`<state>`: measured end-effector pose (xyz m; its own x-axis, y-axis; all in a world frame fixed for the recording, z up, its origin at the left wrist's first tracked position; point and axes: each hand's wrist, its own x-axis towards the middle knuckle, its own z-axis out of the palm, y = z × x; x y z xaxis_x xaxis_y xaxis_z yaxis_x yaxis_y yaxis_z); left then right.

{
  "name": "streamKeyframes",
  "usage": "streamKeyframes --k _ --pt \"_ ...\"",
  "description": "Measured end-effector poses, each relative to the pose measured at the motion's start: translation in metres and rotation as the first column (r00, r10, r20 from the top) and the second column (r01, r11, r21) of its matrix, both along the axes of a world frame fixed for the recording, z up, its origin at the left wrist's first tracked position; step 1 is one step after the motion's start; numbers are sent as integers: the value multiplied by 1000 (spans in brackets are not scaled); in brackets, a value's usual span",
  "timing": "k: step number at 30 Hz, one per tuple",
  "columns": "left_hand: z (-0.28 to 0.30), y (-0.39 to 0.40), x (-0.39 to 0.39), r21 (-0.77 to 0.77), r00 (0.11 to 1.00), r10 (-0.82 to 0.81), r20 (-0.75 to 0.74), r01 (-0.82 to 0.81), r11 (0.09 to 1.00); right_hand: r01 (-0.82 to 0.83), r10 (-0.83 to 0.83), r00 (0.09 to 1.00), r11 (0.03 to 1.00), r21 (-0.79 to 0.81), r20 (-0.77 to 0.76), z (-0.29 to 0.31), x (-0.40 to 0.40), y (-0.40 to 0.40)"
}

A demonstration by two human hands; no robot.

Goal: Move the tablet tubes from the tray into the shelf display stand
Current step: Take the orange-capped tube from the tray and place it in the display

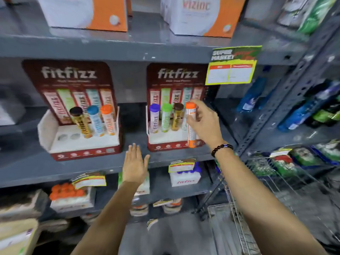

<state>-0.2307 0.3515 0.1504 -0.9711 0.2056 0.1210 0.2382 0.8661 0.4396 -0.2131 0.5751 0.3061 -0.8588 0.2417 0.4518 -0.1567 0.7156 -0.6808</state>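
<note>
My right hand (pixel 203 124) grips an orange-capped tablet tube (pixel 191 134) upright in front of the right end of the right display stand (pixel 165 145). That stand holds a purple-capped tube (pixel 154 117), a green-capped tube (pixel 166 116) and a brown-capped tube (pixel 177 115). My left hand (pixel 135 163) hovers flat, fingers apart and holding nothing, over the shelf edge between the two stands. The left display stand (pixel 82 146) holds a brown-capped tube (pixel 81 122), a blue-capped tube (pixel 95 120) and an orange-capped tube (pixel 108 119); its two left holes are bare.
A tray of orange-capped tubes (pixel 66 194) and a white box with purple caps (pixel 184 176) sit on the lower shelf. Orange-and-white boxes (pixel 84 13) stand on the shelf above. A yellow price tag (pixel 231 69) hangs from the shelf lip. A wire cart (pixel 257 181) stands at right.
</note>
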Motion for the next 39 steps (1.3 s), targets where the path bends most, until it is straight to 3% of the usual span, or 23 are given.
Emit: streamKeyframes --k 6,18,28,34,39 --pt "-12 0 -7 -215 998 31 47 -21 976 31 -22 997 990 -134 73 7 -10 26" --pt "-15 0 -10 -272 996 27 79 -5 962 -29 66 972 986 -163 226 41 -16 61" --pt "-16 0 -10 -271 998 31 59 -14 962 29 -26 976 999 -13 215 44 -20 60" --pt "-19 0 -11 -257 998 36 49 -23 966 36 -61 944 996 83 324 46 -29 63" --pt "-21 0 -12 -266 998 42 45 -29 964 13 -77 953 977 214 294 43 -33 65"
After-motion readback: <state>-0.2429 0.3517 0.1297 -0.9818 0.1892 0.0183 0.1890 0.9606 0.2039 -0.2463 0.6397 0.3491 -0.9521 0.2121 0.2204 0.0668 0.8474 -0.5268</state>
